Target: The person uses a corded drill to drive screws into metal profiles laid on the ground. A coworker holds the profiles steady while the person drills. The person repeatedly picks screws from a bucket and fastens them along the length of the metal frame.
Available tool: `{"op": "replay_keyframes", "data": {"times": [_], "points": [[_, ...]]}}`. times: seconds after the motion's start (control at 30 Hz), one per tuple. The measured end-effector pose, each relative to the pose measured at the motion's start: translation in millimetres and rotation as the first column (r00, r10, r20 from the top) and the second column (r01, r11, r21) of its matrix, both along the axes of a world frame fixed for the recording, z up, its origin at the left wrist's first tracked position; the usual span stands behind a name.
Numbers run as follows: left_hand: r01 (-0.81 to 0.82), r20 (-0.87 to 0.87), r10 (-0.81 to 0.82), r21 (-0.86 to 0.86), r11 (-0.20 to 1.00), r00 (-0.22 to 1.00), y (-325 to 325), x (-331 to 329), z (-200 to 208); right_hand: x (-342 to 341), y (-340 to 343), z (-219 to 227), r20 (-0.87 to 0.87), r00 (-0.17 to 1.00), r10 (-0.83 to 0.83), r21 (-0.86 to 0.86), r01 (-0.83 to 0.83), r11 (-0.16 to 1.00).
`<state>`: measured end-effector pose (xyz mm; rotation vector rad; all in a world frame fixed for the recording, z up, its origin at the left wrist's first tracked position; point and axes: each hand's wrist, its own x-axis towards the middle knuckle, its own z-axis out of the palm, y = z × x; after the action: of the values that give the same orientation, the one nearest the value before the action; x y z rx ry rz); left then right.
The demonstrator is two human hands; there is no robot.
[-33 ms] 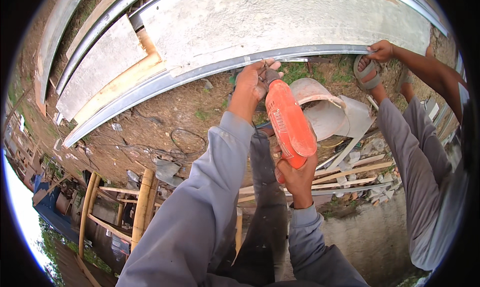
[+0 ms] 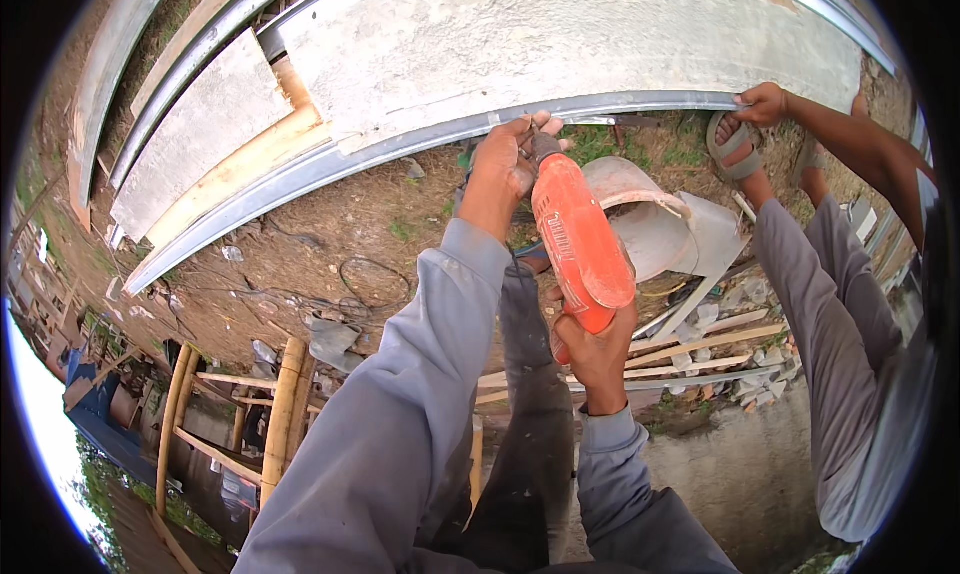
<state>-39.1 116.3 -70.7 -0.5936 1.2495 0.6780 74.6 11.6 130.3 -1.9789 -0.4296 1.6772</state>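
Note:
My right hand (image 2: 598, 359) is wrapped round the handle of a dusty orange power drill (image 2: 580, 232). The drill's dark chuck (image 2: 545, 146) points away from me at a long grey metal channel (image 2: 430, 131). Beside the chuck, my left hand (image 2: 502, 169) has its fingers curled close against the channel's near edge; what they pinch is hidden. The drill's tip cannot be made out between those fingers. The channel runs along the near edge of a wide, rough grey board (image 2: 560, 39). At the right, another person's hand (image 2: 765, 104) grips the channel's edge.
A whitish bucket (image 2: 650, 229) lies on its side right of the drill. Wood strips (image 2: 710, 344) and rubble lie below it. A cable (image 2: 365, 284) loops over the dirt at left, above a bamboo frame (image 2: 280, 414). The other person's sandalled foot (image 2: 735, 146) stands near the channel.

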Motion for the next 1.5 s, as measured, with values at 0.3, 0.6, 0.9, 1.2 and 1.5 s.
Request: {"op": "replay_keyframes", "data": {"times": [0.3, 0.6, 0.9, 1.2, 1.5], "points": [[-0.101, 0.052, 0.101, 0.016, 0.995, 0.994, 18, 3, -33, 6, 50, -11, -0.039, 0.999, 0.023, 0.011, -0.022, 1.000], [-0.084, 0.001, 0.084, 0.006, 0.996, 0.996, 26, 9, -48, 4, 62, -30, -0.012, 0.998, 0.059, -0.026, -0.060, 0.998], [-0.039, 0.110, 0.035, 0.032, 0.999, 0.993, 24, 11, 62, -9, 92, -26, 0.151, 0.964, 0.218, 0.034, -0.225, 0.974], [-0.042, 0.214, 0.047, -0.026, 0.999, 0.976, 44, -2, 64, -32, 120, -15, 0.264, 0.914, 0.307, 0.001, -0.319, 0.948], [-0.022, 0.217, 0.030, -0.037, 0.999, 0.976, 40, -6, 54, -37, 125, -17, 0.253, 0.904, 0.346, -0.042, -0.347, 0.937]]}}
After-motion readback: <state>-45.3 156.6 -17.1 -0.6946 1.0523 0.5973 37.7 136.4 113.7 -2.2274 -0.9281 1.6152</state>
